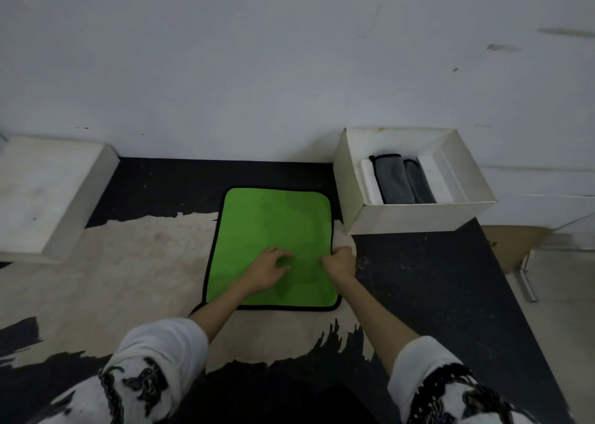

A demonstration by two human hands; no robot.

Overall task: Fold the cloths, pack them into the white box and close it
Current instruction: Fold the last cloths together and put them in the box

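Note:
A green cloth (273, 227) with a black hem lies flat in the middle of the table. My left hand (269, 267) rests on its near half, fingers curled and pressing the fabric. My right hand (339, 264) is closed on the cloth's right edge. The white box (409, 216) stands open at the right rear, against the wall. Inside it lie folded grey cloths (401, 180) side by side, with a white one at their left. The white box lid (48, 192) lies at the left rear.
The table is black with a worn beige patch (128, 262) under and left of the cloth. A white wall rises right behind the table. The table's right edge runs diagonally, with floor and a metal leg (526, 278) beyond it.

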